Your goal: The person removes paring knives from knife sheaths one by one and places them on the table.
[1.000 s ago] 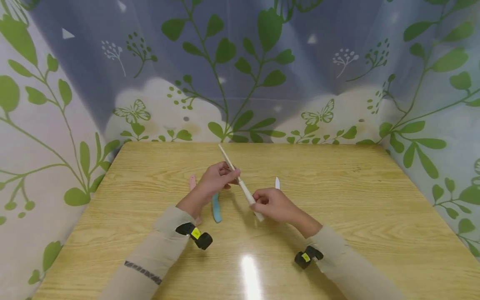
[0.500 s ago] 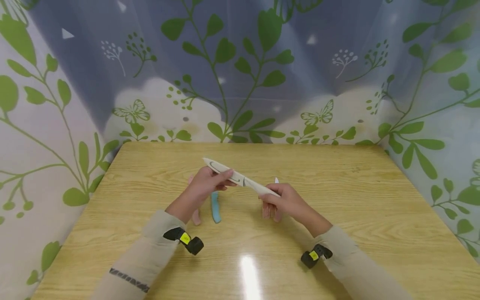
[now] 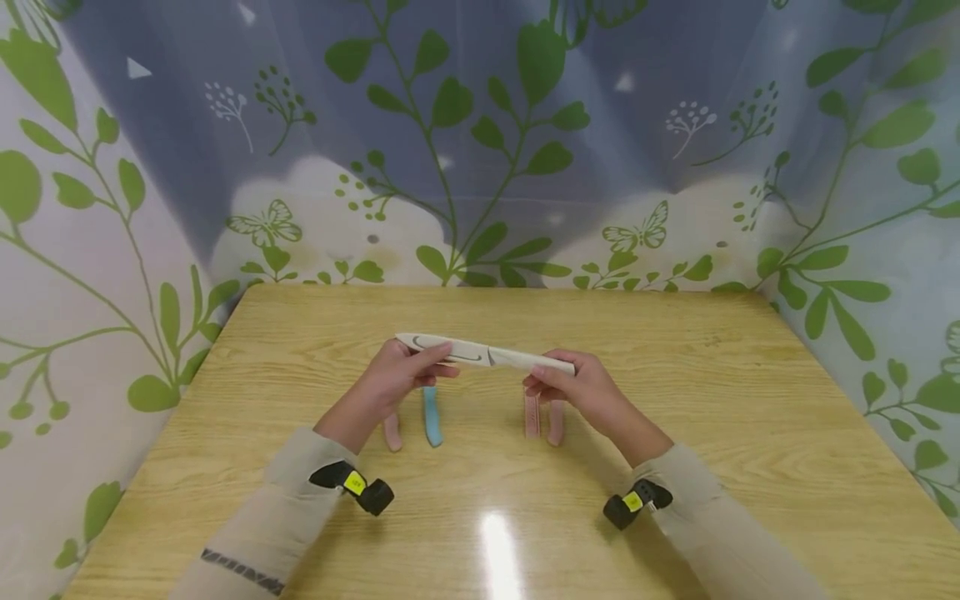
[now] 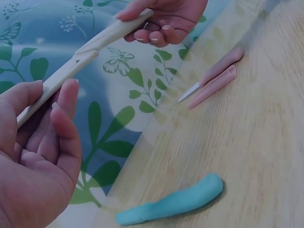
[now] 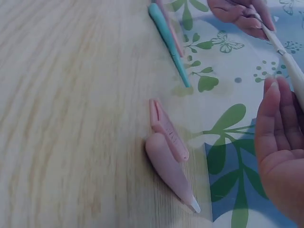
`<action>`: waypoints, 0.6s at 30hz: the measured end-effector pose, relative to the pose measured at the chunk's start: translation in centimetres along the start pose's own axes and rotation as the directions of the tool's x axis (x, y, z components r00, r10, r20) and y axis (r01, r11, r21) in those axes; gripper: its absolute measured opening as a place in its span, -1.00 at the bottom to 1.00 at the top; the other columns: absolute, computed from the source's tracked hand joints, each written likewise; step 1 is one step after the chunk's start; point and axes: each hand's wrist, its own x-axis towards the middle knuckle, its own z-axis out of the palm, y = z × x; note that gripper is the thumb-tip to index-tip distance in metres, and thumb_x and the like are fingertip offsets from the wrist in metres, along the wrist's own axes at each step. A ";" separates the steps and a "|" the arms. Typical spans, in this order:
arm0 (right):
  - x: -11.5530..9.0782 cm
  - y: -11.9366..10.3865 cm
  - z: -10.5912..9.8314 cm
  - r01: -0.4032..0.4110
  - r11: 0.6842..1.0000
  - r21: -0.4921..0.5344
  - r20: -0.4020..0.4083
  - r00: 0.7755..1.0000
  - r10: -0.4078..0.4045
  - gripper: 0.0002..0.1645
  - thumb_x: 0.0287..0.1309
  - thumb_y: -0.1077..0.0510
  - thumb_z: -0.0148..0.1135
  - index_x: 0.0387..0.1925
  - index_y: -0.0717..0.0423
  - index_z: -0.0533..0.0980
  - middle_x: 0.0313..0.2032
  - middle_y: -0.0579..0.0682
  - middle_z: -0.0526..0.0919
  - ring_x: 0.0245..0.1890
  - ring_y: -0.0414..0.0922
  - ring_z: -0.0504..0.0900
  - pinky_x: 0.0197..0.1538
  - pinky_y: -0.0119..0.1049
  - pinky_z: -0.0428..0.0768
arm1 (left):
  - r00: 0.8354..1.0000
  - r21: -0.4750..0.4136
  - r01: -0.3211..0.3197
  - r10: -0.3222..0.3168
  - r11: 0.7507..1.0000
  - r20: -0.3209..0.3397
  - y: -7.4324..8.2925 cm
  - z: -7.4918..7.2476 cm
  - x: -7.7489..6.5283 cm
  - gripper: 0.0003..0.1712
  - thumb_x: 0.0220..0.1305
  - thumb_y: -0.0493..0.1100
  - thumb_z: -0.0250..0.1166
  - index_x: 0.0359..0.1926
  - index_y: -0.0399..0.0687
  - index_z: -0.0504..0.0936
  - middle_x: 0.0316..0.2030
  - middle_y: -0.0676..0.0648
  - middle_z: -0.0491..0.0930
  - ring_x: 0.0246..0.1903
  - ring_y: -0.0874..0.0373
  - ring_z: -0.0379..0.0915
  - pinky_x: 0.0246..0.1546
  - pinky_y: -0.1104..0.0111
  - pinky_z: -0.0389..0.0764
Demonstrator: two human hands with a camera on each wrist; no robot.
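Note:
A white sheathed knife is held level above the table between both hands. My left hand (image 3: 390, 375) pinches its sheath (image 3: 472, 353), thumb on top. The handle (image 3: 517, 359) is gripped by my right hand (image 3: 592, 392). In the left wrist view the handle (image 4: 111, 35) meets the sheath (image 4: 66, 71) with no blade showing. Below my right hand lie a pink knife (image 4: 221, 66), its white blade bare, and a pink sheath (image 4: 213, 88) beside it. Near my left hand a teal sheathed knife (image 3: 432, 417) rests on the wood, next to another pink piece (image 3: 393, 433) partly hidden by the hand.
The wooden table (image 3: 675, 500) reaches back to a leaf-patterned curtain (image 3: 487, 167), which also hangs on both sides. A bright light reflection lies on the table's near middle.
The white knife has turned from slanting steeply to almost level, its sheath end swinging left. My hands have moved apart, and the pink pieces under the right hand have come into view.

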 end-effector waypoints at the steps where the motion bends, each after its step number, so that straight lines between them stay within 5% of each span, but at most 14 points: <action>1: 0.0 -0.1 0.0 -0.003 1.000 0.030 -0.001 1.000 0.003 -0.69 0.31 0.23 0.12 -0.11 0.48 0.45 -0.40 -0.12 0.72 -0.33 -0.16 0.69 -0.27 -0.36 0.65 | 1.000 -0.007 0.000 0.000 1.000 0.007 -0.1 -0.1 0.0 -0.85 0.30 -0.14 0.24 -0.20 -0.10 0.67 -0.51 0.13 0.74 -0.36 0.23 0.65 -0.37 0.46 0.51; 9: 0.2 -0.3 0.0 -0.044 0.945 0.325 -0.030 0.998 0.056 -0.90 0.35 0.27 0.05 -0.22 0.13 0.51 -0.36 -0.06 0.75 -0.29 -0.14 0.70 -0.23 -0.37 0.66 | 0.997 0.011 0.020 -0.021 1.000 0.079 -0.8 -1.0 -0.7 -0.61 0.34 -0.14 0.21 0.05 -0.34 0.53 -0.42 0.08 0.75 -0.40 0.20 0.59 -0.29 0.36 0.49; 18: 0.4 0.3 0.3 -0.043 0.885 0.464 -0.065 0.994 0.082 -0.92 0.33 0.28 0.07 -0.24 0.11 0.50 -0.38 -0.03 0.77 -0.33 -0.13 0.72 -0.24 -0.39 0.66 | 1.000 0.042 0.019 -0.020 0.999 0.007 -1.2 -1.1 -0.9 -0.59 0.32 -0.09 0.23 0.06 -0.30 0.53 -0.44 0.10 0.73 -0.39 0.19 0.61 -0.27 0.34 0.51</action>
